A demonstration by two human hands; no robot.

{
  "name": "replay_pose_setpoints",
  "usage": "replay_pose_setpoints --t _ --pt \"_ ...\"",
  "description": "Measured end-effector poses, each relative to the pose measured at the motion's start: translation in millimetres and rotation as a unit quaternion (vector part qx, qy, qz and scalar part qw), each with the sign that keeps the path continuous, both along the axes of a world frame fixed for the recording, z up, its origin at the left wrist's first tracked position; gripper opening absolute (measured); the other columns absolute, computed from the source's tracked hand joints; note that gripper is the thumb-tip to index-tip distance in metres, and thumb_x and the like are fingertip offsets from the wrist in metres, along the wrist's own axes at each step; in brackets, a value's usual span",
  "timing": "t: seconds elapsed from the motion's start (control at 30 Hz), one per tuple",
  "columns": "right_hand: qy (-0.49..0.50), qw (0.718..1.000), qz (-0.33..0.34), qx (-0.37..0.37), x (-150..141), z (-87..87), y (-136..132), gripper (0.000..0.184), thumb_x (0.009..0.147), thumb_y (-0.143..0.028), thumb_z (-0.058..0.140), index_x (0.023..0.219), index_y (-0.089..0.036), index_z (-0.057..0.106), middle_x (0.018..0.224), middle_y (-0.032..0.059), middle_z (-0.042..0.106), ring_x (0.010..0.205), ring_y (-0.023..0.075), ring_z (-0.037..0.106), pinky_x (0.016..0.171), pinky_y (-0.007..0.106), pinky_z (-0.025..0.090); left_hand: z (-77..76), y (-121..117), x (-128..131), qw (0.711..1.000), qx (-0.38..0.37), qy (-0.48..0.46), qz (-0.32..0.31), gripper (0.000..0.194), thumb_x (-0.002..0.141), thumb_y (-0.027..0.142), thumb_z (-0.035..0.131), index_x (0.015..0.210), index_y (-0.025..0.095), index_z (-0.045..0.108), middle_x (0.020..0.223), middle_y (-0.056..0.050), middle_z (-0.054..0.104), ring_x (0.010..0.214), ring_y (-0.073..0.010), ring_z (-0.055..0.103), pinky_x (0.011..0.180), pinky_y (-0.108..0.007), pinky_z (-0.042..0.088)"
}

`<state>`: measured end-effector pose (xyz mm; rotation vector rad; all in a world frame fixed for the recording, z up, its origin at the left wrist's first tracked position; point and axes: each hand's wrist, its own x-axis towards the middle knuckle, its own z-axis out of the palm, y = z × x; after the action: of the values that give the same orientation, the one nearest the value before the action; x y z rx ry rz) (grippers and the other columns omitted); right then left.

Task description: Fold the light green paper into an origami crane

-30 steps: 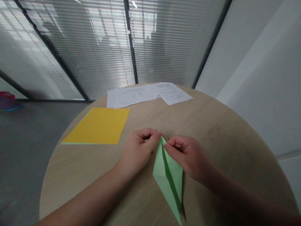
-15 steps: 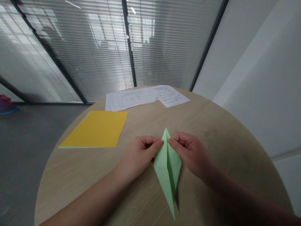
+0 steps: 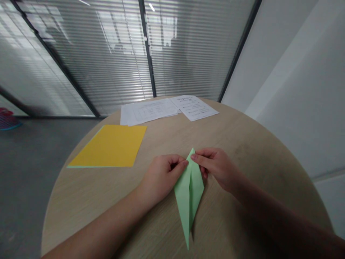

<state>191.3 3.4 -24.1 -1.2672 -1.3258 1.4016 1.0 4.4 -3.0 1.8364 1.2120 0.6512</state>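
A light green sheet of paper (image 3: 183, 194), folded into a long kite shape, is held between my two hands just over the table. Its short tip points away from me and its long point towards me, with a raised fold running down the middle. My left hand (image 3: 165, 176) pinches the left edge near the upper part, thumb on top. With thumb and fingers, my right hand (image 3: 217, 166) grips the right side close to the far tip. The fingers under the paper are partly hidden.
On the round wooden table (image 3: 88, 208), a stack of yellow paper (image 3: 110, 146) with a green edge beneath lies to the left. Several printed white sheets (image 3: 151, 110) lie at the far edge. A pink and blue basket (image 3: 8, 119) stands on the floor at far left.
My right thumb has moved up towards the far tip and pressed onto the paper. The paper's near point has swung left. My left hand keeps its pinch.
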Motion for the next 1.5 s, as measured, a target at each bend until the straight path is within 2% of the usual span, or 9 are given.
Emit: replay_pose_setpoints --t 0.33,0.43,0.57,0.63,0.73,0.9,1.2,1.37,1.5 --pt "-0.013 0.997 -0.059 0.042 -6.1 1.7 -1.6 0.039 0.078 -0.051 0.072 0.067 -0.015 0.063 0.055 -0.0032 0.050 0.047 0.0058 0.040 0.042 0.019 0.027 -3.2 -0.2 2.7 0.998 -0.051 -0.025 -0.016 0.038 0.093 0.045 0.053 0.075 0.016 0.071 0.064 -0.001 0.062 0.057 -0.0138 0.052 0.052 -0.024 0.036" --pt "-0.023 0.996 -0.068 0.045 -5.2 0.3 -0.7 0.038 0.077 -0.052 0.070 0.068 -0.015 0.063 0.057 -0.0027 0.051 0.050 0.0068 0.040 0.045 0.020 0.029 -6.2 -0.6 2.3 0.999 -0.027 -0.013 -0.018 0.028 0.094 0.037 0.054 0.091 0.016 0.072 0.075 -0.003 0.070 0.064 -0.0161 0.061 0.057 -0.026 0.045" --pt "-0.090 0.990 -0.081 0.077 -0.3 -5.1 5.1 0.036 0.080 -0.050 0.067 0.069 -0.016 0.064 0.062 -0.0010 0.056 0.057 0.0094 0.047 0.055 0.022 0.036 -11.7 -4.2 -0.6 0.966 0.239 0.098 -0.006 0.028 0.092 0.021 0.061 0.119 0.018 0.067 0.106 -0.010 0.074 0.096 -0.0253 0.067 0.086 -0.040 0.055" --pt "-0.137 0.982 -0.089 0.098 3.6 -9.4 10.3 0.033 0.080 -0.048 0.067 0.069 -0.017 0.064 0.067 -0.0001 0.061 0.063 0.0117 0.053 0.061 0.024 0.039 -15.9 -8.2 -0.7 0.911 0.380 0.148 -0.064 0.023 0.095 0.017 0.058 0.116 0.016 0.068 0.111 -0.011 0.072 0.102 -0.0278 0.065 0.090 -0.044 0.055" --pt "-0.177 0.970 -0.090 0.138 9.1 -17.3 18.3 0.028 0.081 -0.044 0.066 0.070 -0.018 0.065 0.082 0.0029 0.069 0.080 0.0159 0.063 0.078 0.027 0.046 -23.5 -15.5 3.1 0.855 0.457 0.184 -0.162 0.025 0.099 0.013 0.051 0.118 0.013 0.067 0.113 -0.013 0.071 0.105 -0.0280 0.065 0.091 -0.044 0.057" --pt "-0.259 0.943 -0.086 0.192 16.2 -30.0 26.9 0.021 0.086 -0.035 0.065 0.074 -0.019 0.071 0.111 0.0080 0.072 0.110 0.0208 0.065 0.101 0.035 0.045 -29.9 -23.0 10.5 0.876 0.368 0.209 -0.229 0.029 0.095 0.017 0.055 0.122 0.011 0.066 0.119 -0.015 0.069 0.119 -0.0305 0.061 0.104 -0.047 0.053" --pt "-0.431 0.868 -0.049 0.243 24.6 -38.3 35.9 0.021 0.091 -0.036 0.064 0.091 -0.019 0.077 0.126 0.0128 0.067 0.122 0.0252 0.059 0.108 0.041 0.042 -23.8 -29.1 13.8 0.911 0.291 0.169 -0.240 0.022 0.099 0.025 0.050 0.109 0.016 0.068 0.107 -0.012 0.070 0.111 -0.0277 0.066 0.097 -0.045 0.056" --pt "-0.438 0.865 -0.049 0.238 24.7 -38.8 37.0 0.017 0.091 -0.032 0.064 0.091 -0.019 0.076 0.128 0.0127 0.066 0.127 0.0253 0.057 0.110 0.040 0.041 -28.9 -34.6 19.7 0.912 0.281 0.208 -0.214 0.015 0.097 0.021 0.055 0.103 0.015 0.067 0.110 -0.013 0.070 0.112 -0.0289 0.065 0.099 -0.048 0.056" --pt "-0.387 0.894 -0.055 0.220 26.3 -37.5 37.3 0.017 0.090 -0.029 0.064 0.090 -0.018 0.077 0.132 0.0142 0.065 0.129 0.0256 0.057 0.112 0.041 0.041 -30.0 -36.3 19.3 0.912 0.296 0.222 -0.178 0.024 0.094 0.026 0.062 0.114 0.014 0.065 0.131 -0.018 0.064 0.125 -0.0362 0.058 0.106 -0.058 0.050"
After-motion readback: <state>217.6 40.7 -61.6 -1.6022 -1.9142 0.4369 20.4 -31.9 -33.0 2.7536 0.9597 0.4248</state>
